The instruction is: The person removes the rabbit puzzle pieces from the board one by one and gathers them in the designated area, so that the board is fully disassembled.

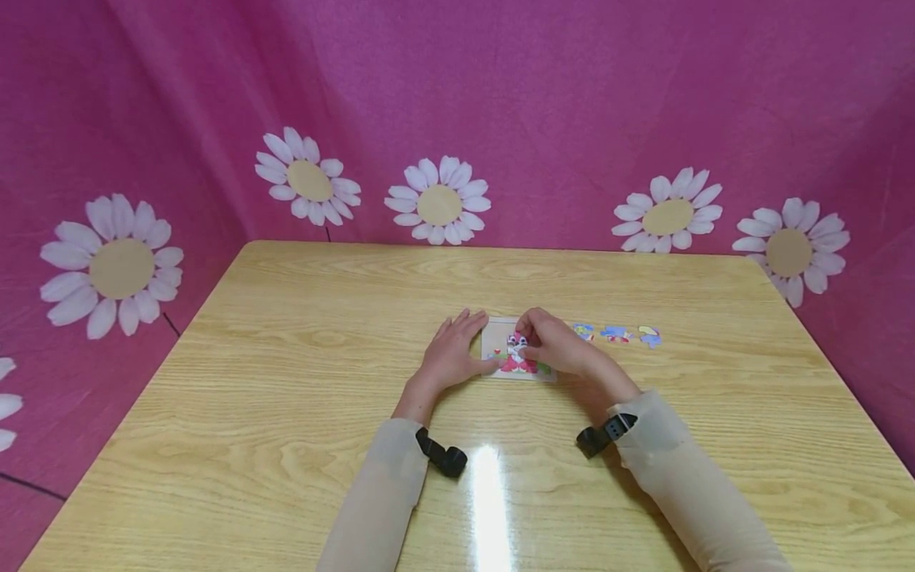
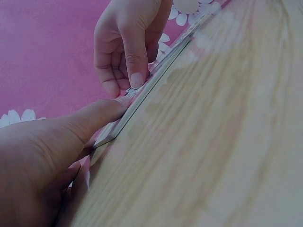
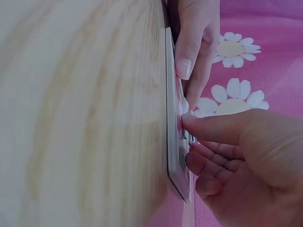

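A small, thin picture puzzle board (image 1: 489, 334) with a pale rim lies on the table, showing part of a pink and white cartoon animal. My left hand (image 1: 453, 349) rests at its left side, fingers extended towards the far corner and thumb over the near left part. Over the board's right half, my right hand (image 1: 554, 342) pinches a puzzle piece (image 3: 192, 139) between thumb and fingers, close against the board. Its fingers hide much of that piece. In the left wrist view, the left thumb (image 2: 106, 111) presses on the board right beside the right fingertips.
Several loose blue puzzle pieces (image 1: 616, 334) lie in a row right of the board, partly behind the right hand. The wood-grain table (image 1: 286, 357) reaches a pink curtain (image 1: 543, 119) with white daisies. Each wrist wears a black strapped camera (image 1: 604, 435).
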`<act>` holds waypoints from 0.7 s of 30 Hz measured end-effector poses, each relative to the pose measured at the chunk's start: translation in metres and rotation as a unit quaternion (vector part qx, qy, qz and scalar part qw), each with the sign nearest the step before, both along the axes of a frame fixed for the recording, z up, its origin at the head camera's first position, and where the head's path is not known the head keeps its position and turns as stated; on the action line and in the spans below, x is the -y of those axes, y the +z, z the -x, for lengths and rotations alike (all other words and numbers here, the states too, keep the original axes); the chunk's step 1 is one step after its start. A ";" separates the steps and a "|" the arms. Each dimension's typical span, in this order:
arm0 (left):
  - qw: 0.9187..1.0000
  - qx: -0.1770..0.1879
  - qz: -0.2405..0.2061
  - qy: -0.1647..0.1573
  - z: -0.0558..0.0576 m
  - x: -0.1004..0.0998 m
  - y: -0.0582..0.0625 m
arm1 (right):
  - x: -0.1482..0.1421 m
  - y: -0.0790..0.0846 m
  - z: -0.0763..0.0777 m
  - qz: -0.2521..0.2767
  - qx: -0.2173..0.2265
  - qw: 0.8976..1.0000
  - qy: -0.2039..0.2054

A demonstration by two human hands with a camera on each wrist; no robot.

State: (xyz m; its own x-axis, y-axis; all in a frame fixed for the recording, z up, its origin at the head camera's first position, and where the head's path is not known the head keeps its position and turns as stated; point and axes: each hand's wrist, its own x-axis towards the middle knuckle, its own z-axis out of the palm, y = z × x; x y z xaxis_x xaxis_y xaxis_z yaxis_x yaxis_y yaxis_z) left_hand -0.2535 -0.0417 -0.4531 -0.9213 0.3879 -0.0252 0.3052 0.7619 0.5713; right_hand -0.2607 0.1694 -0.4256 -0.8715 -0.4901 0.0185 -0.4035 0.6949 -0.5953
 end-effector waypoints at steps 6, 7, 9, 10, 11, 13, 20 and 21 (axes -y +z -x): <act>1.000 -0.003 0.004 0.001 0.000 0.000 0.000 | 0.003 0.000 -0.005 -0.001 -0.048 0.999 0.005; 1.000 -0.003 0.004 0.002 0.000 0.000 0.000 | 0.003 0.000 -0.007 0.000 -0.058 0.998 0.006; 1.000 -0.003 0.004 0.004 0.000 0.000 0.000 | 0.004 0.000 -0.009 0.000 -0.075 0.997 0.007; 1.000 -0.002 0.003 0.004 -0.001 0.000 0.000 | 0.004 0.000 -0.009 0.001 -0.082 0.997 0.006; 1.000 -0.001 0.002 0.005 -0.001 0.000 0.000 | 0.005 -0.001 -0.010 0.003 -0.088 0.996 0.006; 1.000 -0.001 0.002 0.005 -0.001 0.000 0.000 | 0.005 -0.002 -0.011 0.007 -0.100 0.995 0.006; 1.000 -0.001 0.006 0.002 -0.001 0.000 0.000 | 0.002 -0.007 -0.012 0.061 -0.085 0.994 -0.008; 1.000 0.000 0.006 0.002 -0.001 0.000 0.001 | 0.001 -0.009 -0.011 0.070 -0.078 0.994 -0.012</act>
State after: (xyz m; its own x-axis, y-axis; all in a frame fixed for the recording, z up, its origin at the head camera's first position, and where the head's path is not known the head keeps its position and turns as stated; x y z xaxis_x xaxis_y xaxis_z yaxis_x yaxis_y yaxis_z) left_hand -0.2529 -0.0415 -0.4526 -0.9227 0.3844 -0.0292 0.3030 0.7699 0.5616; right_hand -0.2493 0.1684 -0.4344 -0.8639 -0.4524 0.2217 -0.4831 0.6194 -0.6188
